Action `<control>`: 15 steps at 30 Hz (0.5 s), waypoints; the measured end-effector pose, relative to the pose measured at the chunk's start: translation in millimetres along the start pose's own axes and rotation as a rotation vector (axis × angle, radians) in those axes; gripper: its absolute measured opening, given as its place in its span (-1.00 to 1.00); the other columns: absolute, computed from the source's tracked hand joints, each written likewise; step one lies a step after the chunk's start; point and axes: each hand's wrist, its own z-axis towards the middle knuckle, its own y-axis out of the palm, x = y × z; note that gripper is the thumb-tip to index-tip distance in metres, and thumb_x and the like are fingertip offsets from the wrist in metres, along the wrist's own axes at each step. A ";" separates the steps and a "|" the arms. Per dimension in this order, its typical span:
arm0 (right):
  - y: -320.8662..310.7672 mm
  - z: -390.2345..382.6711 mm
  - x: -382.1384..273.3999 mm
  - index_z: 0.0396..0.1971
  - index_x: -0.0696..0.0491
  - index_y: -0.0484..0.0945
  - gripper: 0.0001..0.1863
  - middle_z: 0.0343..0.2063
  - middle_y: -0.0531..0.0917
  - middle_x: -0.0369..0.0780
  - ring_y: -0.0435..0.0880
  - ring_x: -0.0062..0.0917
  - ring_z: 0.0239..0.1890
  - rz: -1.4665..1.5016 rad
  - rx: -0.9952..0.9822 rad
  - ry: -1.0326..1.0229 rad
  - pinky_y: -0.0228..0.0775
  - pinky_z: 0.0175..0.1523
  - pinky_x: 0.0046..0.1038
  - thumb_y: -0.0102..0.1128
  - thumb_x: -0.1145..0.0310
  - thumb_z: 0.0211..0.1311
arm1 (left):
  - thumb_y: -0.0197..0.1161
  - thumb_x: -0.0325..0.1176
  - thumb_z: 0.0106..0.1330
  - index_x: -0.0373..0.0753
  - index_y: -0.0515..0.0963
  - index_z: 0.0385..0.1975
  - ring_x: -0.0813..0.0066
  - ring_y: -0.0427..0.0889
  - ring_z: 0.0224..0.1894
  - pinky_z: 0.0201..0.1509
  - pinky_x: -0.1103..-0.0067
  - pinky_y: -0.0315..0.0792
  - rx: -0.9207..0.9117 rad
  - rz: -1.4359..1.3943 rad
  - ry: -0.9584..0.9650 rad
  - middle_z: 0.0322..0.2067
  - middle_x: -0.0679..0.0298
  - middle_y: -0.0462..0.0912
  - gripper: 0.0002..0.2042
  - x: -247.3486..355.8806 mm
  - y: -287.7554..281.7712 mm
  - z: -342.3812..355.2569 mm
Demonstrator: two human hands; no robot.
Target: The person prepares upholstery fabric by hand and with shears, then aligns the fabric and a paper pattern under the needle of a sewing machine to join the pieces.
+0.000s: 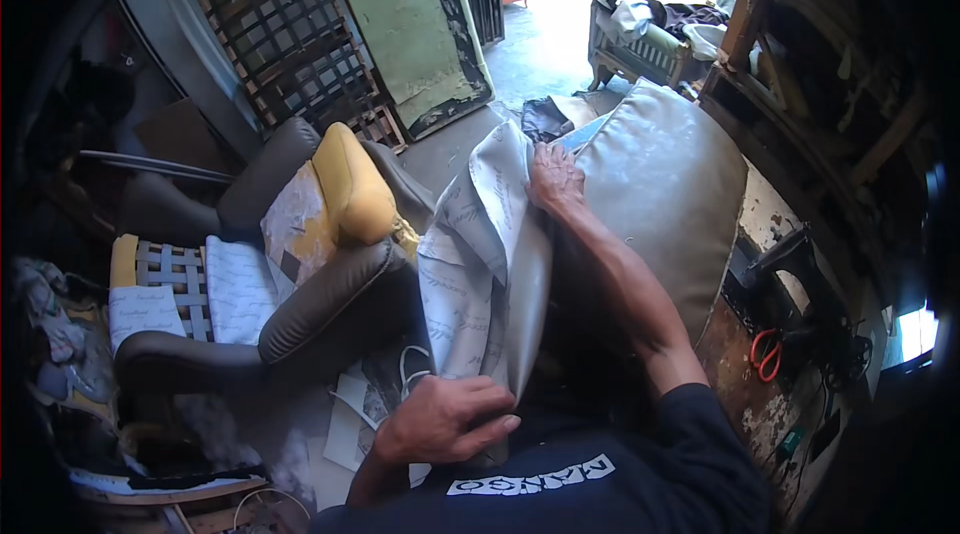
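Cover [465, 244] lies just left of the grey cushion [660, 194], apparently stretched to keep its edge straight, the left hand's [448, 420] fingers closed on its near end, the right hand's [555, 177] on its far end.

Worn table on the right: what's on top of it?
A black sewing machine and red-handled scissors. The large grey upholstery piece overlaps the table on its left side; anything beneath is covered.

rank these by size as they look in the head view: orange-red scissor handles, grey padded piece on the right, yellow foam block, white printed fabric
1. Grey padded piece
2. White printed fabric
3. Yellow foam block
4. Orange-red scissor handles
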 end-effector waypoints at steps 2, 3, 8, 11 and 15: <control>22.2 12.8 -15.7 0.34 0.20 0.43 -0.38 0.23 0.53 0.10 0.47 0.04 0.39 -0.060 0.103 -0.070 0.47 0.32 0.01 0.24 0.26 0.32 | 0.41 -0.24 0.38 -0.25 0.65 -0.26 0.17 0.69 -0.44 -0.38 0.36 0.53 -0.015 -0.031 0.068 -0.43 0.21 0.59 -0.80 15.9 14.0 -0.6; 16.1 18.5 -34.9 0.34 0.20 0.43 -0.38 0.23 0.53 0.10 0.47 0.04 0.39 -0.051 0.120 -0.095 0.47 0.32 0.01 0.24 0.26 0.32 | 0.41 -0.26 0.38 -0.24 0.65 -0.25 0.20 0.69 -0.45 -0.40 0.37 0.51 0.018 0.021 0.137 -0.44 0.24 0.59 -0.82 13.3 13.3 -4.8; 11.2 48.8 -59.5 0.08 0.24 0.66 -0.56 0.11 0.69 0.04 0.79 -0.12 0.02 0.137 0.091 0.119 0.67 0.07 -0.22 0.24 0.29 0.29 | 0.43 -0.33 0.35 -0.25 0.66 -0.30 0.23 0.68 -0.45 -0.39 0.40 0.51 -0.004 -0.006 0.134 -0.45 0.22 0.59 -0.86 8.0 2.4 -38.1; 4.7 70.6 5.7 -0.08 0.24 0.78 -0.61 -0.22 0.83 -0.10 0.77 -0.45 -0.20 1.026 -0.076 -0.214 0.58 -0.08 -0.49 0.28 0.23 0.29 | 0.40 -0.28 0.39 -0.26 0.66 -0.26 0.16 0.67 -0.43 -0.35 0.42 0.53 0.090 -0.208 0.057 -0.41 0.16 0.62 -0.83 -13.8 -3.5 -56.6; -41.2 -40.4 -67.3 -0.03 0.21 0.74 -0.60 -0.25 0.77 -0.27 0.65 -0.64 -0.27 1.328 -0.046 -0.248 0.50 -0.13 -0.55 0.31 0.13 0.48 | 0.27 -0.43 0.44 -0.32 0.56 0.10 0.65 0.66 -0.29 -0.33 0.68 0.55 0.888 -0.343 -0.189 -0.03 0.20 0.66 -0.72 -73.4 -9.0 -56.8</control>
